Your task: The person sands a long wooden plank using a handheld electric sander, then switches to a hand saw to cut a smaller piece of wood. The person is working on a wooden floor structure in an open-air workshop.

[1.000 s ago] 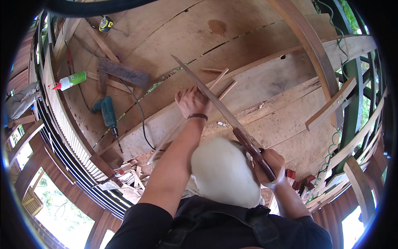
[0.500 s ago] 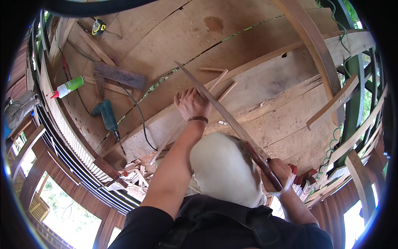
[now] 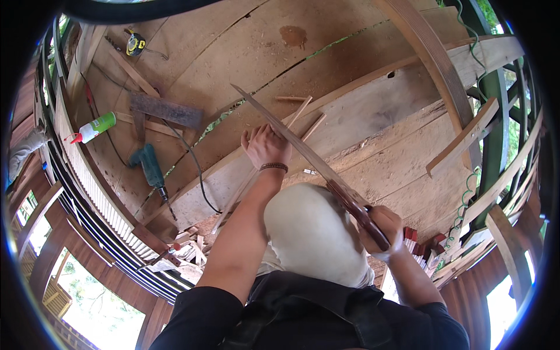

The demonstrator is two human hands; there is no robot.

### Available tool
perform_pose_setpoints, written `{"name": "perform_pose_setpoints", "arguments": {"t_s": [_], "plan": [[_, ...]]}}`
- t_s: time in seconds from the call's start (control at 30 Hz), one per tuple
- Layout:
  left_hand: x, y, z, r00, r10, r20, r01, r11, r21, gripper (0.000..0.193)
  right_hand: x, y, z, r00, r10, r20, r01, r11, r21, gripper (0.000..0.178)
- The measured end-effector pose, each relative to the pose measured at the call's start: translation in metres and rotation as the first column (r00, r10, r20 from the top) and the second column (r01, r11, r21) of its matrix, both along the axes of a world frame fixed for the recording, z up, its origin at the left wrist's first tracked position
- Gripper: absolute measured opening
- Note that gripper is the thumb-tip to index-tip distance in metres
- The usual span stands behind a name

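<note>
My right hand (image 3: pixel 384 232) is closed round the dark brown wooden handle (image 3: pixel 359 214) of a long handsaw. The saw's blade (image 3: pixel 315 158) slants away to the far left, its pointed tip beyond my left hand. My left hand (image 3: pixel 267 147) is closed on a thin wooden strip (image 3: pixel 300 112), holding it down on a thick plank (image 3: pixel 373 105). The blade crosses the strip just right of my left fingers and partly hides them. My light-trousered knee (image 3: pixel 303 233) is bent between my arms.
At left lie a teal power drill (image 3: pixel 151 168), a dark wood block (image 3: pixel 166 109), a green-and-white bottle (image 3: pixel 96 127) and a tape measure (image 3: pixel 135 44). A black cord (image 3: pixel 195 163) winds past the drill. Curved timber (image 3: pixel 434 52) rises at right. Wood scraps (image 3: pixel 189 248) lie near my left arm.
My right hand has pushed the saw forward and to the left, so its tip reaches farther past my left hand. My left hand still holds the strip.
</note>
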State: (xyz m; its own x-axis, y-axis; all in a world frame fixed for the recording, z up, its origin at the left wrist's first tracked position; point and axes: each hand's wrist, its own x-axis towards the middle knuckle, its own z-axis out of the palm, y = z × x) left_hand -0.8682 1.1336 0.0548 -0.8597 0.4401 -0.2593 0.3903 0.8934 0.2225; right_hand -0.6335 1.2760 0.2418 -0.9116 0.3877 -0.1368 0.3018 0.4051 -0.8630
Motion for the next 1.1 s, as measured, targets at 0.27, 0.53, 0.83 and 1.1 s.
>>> {"name": "perform_pose_setpoints", "arguments": {"t_s": [0.27, 0.53, 0.83, 1.1], "plan": [[0.001, 0.002, 0.003, 1.000, -0.027, -0.002, 0.027, 1.000, 0.007, 0.020, 0.004, -0.008, -0.020, 1.000, -0.014, -0.009, 0.015, 0.999, 0.041, 0.012], [0.005, 0.004, 0.005, 1.000, 0.011, -0.021, -0.010, 0.999, 0.038, 0.030, 0.045, -0.001, 0.008, 0.995, 0.049, 0.085, -0.061, 0.987, 0.145, 0.012], [0.003, 0.008, 0.004, 0.998, 0.028, -0.055, -0.024, 0.997, 0.080, 0.034, 0.042, -0.001, 0.016, 0.992, 0.018, 0.126, -0.027, 0.997, 0.077, 0.013], [-0.002, 0.008, 0.000, 0.998, 0.059, -0.028, -0.059, 0.998, 0.024, 0.034, 0.051, 0.000, 0.022, 1.000, 0.005, 0.004, -0.006, 0.986, 0.166, 0.018]]}}
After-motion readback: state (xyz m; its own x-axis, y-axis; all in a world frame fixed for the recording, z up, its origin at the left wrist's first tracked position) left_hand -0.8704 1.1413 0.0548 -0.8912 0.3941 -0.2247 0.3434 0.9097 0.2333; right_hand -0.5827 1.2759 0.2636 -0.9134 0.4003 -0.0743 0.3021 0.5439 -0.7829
